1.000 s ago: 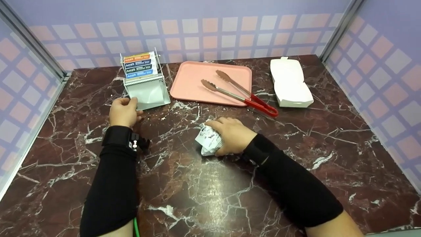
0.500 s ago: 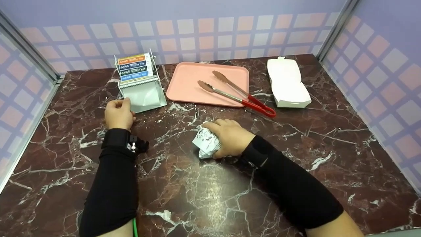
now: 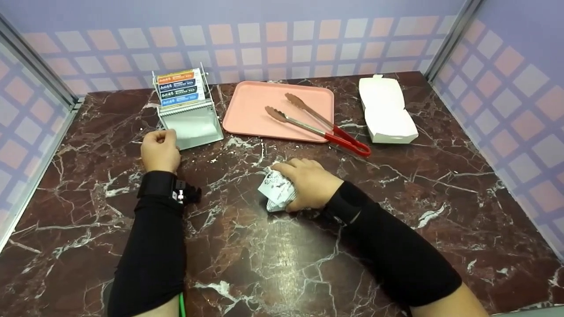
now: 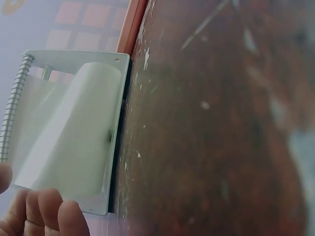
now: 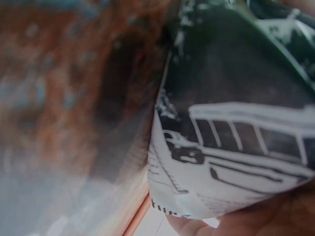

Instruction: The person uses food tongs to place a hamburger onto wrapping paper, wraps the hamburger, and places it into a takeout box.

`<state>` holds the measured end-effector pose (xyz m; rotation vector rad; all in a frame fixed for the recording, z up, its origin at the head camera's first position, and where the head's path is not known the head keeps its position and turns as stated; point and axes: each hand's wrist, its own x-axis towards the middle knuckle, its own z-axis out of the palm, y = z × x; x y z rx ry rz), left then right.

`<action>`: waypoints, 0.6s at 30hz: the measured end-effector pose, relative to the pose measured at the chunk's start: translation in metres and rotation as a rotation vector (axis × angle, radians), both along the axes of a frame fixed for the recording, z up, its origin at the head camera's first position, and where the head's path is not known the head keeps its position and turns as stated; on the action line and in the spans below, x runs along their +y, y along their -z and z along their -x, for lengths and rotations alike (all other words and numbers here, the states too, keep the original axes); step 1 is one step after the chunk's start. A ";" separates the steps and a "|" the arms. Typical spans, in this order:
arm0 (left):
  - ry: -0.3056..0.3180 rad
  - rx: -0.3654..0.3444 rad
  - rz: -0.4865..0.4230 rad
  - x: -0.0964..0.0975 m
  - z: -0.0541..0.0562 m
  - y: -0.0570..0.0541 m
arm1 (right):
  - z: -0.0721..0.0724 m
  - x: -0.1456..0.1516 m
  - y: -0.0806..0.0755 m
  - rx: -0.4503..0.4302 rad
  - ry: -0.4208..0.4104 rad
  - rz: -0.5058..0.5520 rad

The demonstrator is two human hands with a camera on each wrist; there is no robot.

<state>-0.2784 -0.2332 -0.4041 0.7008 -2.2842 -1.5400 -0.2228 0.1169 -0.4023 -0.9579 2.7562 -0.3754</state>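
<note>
In the head view my left hand is at the lower left edge of a metal stand, its fingers curled inward. The stand carries orange, blue and green printed labels above a ridged bar. The left wrist view shows a curled, milky sheet on the stand, its lower corner right by my thumb and fingertips. I cannot tell whether they pinch it. My right hand grips a bundle wrapped in newsprint-patterned paper low over the table. Up close, the right wrist view shows its printed paper.
A pink tray lies at the back centre, with red-handled tongs across it, handles past its front edge. At the back right stands an open white takeaway box. Small crumbs dot the marbled table.
The left hand's lower fingers, which stuck out to the right a second ago, have drawn in. The right hand and wrapped bundle have stayed put; the view has shifted slightly.
</note>
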 end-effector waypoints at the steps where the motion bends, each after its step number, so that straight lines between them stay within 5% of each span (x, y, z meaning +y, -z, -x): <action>1: 0.004 -0.007 0.006 0.000 0.001 0.000 | 0.000 0.000 0.000 0.000 0.002 -0.001; 4: 0.025 -0.024 -0.017 -0.001 0.004 0.002 | 0.000 0.001 -0.001 0.003 0.005 -0.005; 12: 0.043 0.011 -0.314 -0.006 0.006 0.006 | 0.000 0.001 0.000 0.010 -0.010 0.006; 18: 0.075 0.002 -0.274 -0.007 0.006 0.007 | -0.001 0.001 -0.001 0.011 -0.011 0.005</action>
